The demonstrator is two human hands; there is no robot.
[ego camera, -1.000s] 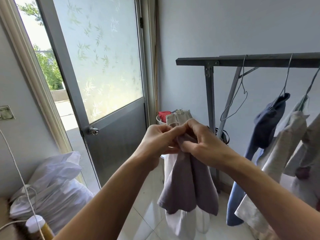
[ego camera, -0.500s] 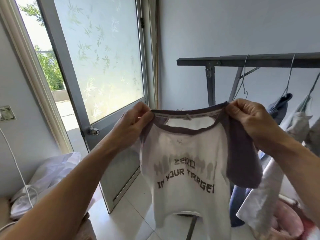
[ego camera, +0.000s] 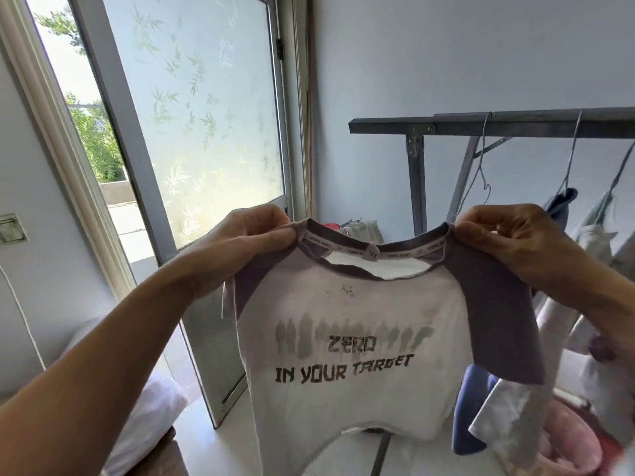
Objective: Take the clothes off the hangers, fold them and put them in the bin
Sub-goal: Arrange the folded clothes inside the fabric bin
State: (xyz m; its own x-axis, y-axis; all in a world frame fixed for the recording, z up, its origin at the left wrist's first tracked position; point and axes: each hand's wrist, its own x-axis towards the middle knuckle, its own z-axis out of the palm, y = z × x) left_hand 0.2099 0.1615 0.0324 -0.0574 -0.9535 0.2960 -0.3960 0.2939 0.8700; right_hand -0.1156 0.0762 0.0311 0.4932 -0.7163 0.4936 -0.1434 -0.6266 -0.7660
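A white T-shirt [ego camera: 347, 396] with purple-grey sleeves and the print "ZERO IN YOUR TARGET" hangs spread out in front of me, its front facing me. My left hand [ego camera: 247, 235] pinches its left shoulder at the collar. My right hand [ego camera: 505, 238] grips its right shoulder. An empty wire hanger [ego camera: 479, 173] hangs on the grey rack bar [ego camera: 498, 123]. Further right on the bar hang a blue garment [ego camera: 563, 201] and pale garments [ego camera: 594, 235]. A pink bin [ego camera: 580, 441] sits at the lower right, partly hidden by the clothes.
An open door [ego camera: 192, 139] with frosted glass stands to the left, daylight beyond it. White bags [ego camera: 151, 417] lie on the floor at the lower left. A second container with red and white items [ego camera: 357, 228] shows behind the shirt collar. Tiled floor lies below.
One second ago both hands held the shirt bunched together. They have moved apart and spread the shirt open by its shoulders, then lowered it slightly.
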